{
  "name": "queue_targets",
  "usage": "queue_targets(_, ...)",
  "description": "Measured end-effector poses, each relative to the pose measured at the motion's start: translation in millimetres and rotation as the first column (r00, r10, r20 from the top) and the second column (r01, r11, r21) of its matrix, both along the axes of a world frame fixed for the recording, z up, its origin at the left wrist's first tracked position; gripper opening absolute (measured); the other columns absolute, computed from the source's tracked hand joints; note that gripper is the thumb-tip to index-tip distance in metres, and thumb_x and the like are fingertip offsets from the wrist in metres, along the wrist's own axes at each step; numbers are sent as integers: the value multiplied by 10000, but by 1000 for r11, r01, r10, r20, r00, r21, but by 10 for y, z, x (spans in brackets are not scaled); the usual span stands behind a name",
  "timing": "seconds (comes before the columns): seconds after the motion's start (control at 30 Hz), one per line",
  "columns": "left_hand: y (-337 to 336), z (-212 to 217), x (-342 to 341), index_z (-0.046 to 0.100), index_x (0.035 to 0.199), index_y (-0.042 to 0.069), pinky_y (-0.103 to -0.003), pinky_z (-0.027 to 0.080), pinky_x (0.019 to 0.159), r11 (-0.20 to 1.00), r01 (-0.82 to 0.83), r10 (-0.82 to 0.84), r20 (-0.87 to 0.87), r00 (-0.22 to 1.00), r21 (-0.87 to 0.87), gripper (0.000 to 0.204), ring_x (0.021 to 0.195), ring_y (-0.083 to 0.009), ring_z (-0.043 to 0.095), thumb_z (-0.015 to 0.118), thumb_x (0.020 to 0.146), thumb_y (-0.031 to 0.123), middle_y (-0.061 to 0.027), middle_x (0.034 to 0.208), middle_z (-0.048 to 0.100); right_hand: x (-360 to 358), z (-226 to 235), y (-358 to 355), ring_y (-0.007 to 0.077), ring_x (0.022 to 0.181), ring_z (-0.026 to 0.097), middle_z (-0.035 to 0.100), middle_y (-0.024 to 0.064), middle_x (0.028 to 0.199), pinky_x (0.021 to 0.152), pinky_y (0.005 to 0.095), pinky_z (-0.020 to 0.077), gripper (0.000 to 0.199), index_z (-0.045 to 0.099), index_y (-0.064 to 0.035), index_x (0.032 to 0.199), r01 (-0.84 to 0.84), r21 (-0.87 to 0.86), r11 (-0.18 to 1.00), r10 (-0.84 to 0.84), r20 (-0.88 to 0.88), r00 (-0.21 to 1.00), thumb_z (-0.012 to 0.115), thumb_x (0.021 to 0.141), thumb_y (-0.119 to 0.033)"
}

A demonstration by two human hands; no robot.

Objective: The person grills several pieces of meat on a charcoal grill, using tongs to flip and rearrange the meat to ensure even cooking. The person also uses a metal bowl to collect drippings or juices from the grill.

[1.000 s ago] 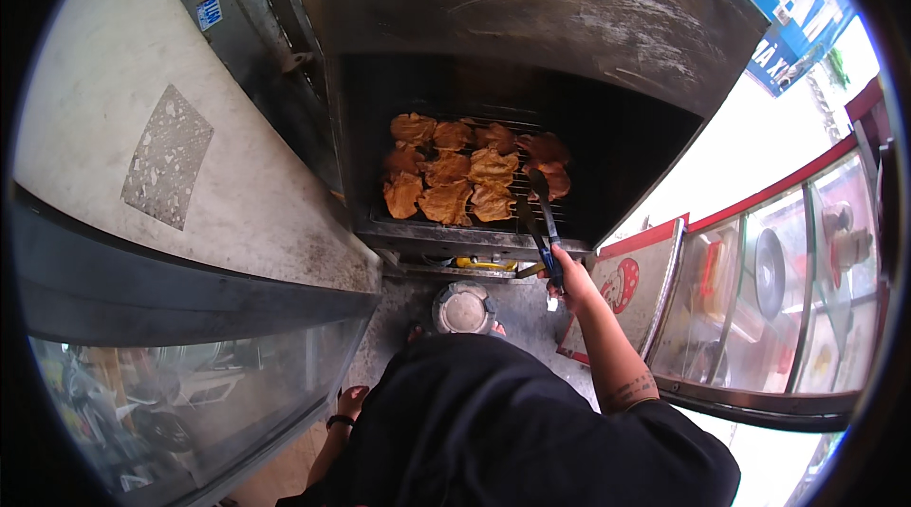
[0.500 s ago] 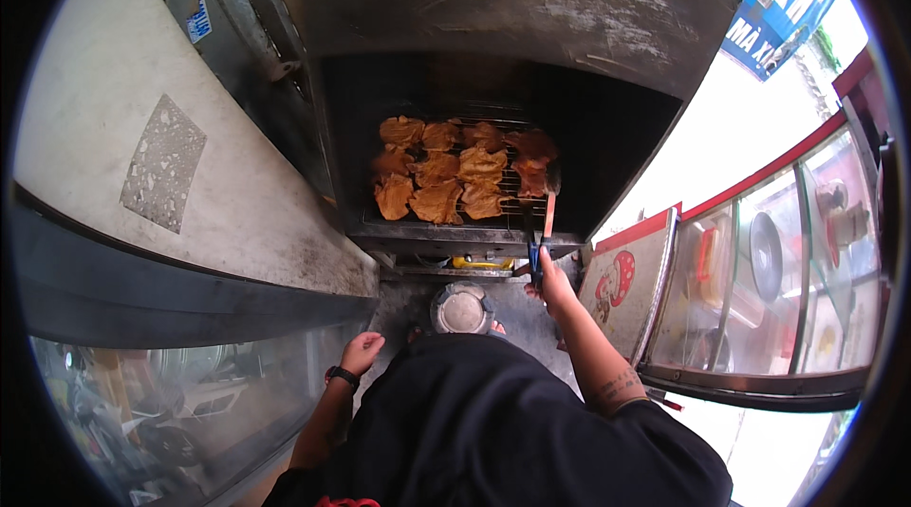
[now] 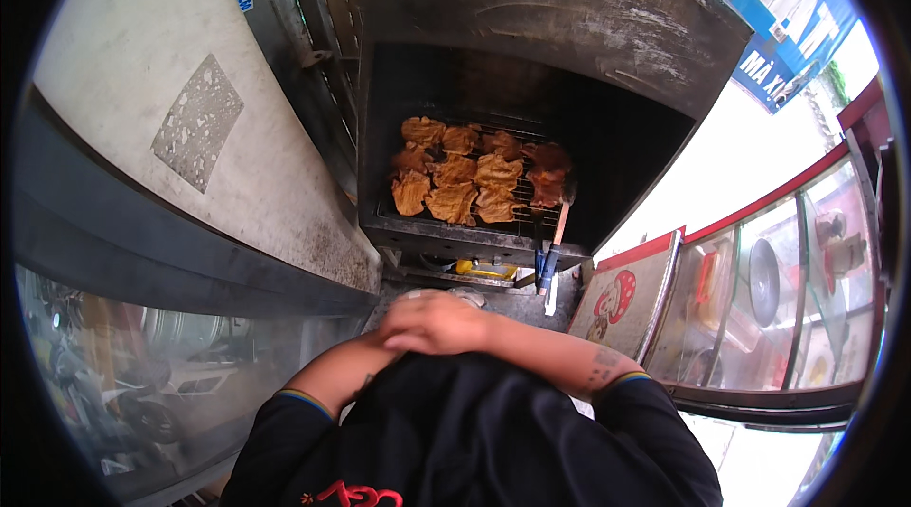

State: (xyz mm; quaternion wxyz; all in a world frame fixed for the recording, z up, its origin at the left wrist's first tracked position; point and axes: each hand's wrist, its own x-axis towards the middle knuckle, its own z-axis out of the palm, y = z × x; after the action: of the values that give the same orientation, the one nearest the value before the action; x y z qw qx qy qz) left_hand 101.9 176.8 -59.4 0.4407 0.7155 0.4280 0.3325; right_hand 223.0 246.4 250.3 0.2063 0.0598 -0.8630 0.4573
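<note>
My right hand [image 3: 435,321] lies across my left wrist in front of my body, its fingers curled over it and slightly smeared. Beneath it my left hand is mostly hidden; only the left forearm [image 3: 334,369] shows clearly. Beyond them, several flat pieces of orange-brown marinated meat [image 3: 454,199] lie in rows on a wire rack [image 3: 523,192] inside a dark metal grill box [image 3: 617,118]. Tools with dark blue handles [image 3: 547,267] rest over the grill's front right edge, apart from both hands. One has a reddish-brown shaft [image 3: 561,222]; its kind I cannot make out.
A pale counter [image 3: 285,175] with a grey speckled patch runs along the left. At right stands a glass display case [image 3: 731,289] with a red frame and a mushroom picture panel [image 3: 612,303]. Something yellow [image 3: 486,269] sits under the grill front.
My right hand has let go of the blue-handled tool and come back to my body, over my left wrist. My left hand has moved inward. The tool stays leaning at the grill edge.
</note>
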Motion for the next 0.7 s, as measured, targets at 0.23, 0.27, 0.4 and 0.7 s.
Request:
queue_targets(0.23,33,8,-45,700,1158,42,-415,575,835,998,-9,14,-79,997,64,396,984,-324,729,756,888,326,-147,1066,756,-283,128,-127,339,964,645,605,95,1022,797,468,547,214,627,-114,1058,-205,202,958,209,1,978,613,1018,-324)
queue_targets(0.27,23,-15,-50,700,1159,43,-414,574,835,997,-11,18,-87,996,74,397,984,-323,728,756,888,327,-147,1068,755,-194,95,-61,336,960,646,606,95,1010,792,465,547,220,625,-112,1051,-221,194,956,206,95,974,615,1017,-329)
queue_targets(0.4,12,20,10,699,1161,47,-412,573,833,995,-17,29,-116,993,103,397,985,-320,726,756,888,329,-147,1075,750,-184,86,-67,342,935,649,623,104,977,813,462,547,241,599,-85,1057,-231,200,952,231,26,973,620,1004,-319)
queue_targets(0.7,20,386,-16,697,1166,55,-408,569,830,988,-18,51,-214,975,154,398,986,-313,721,756,888,334,-146,1092,741,261,-276,226,341,848,671,646,67,1054,752,450,561,198,628,-125,1095,-225,206,952,176,232,957,655,996,-294)
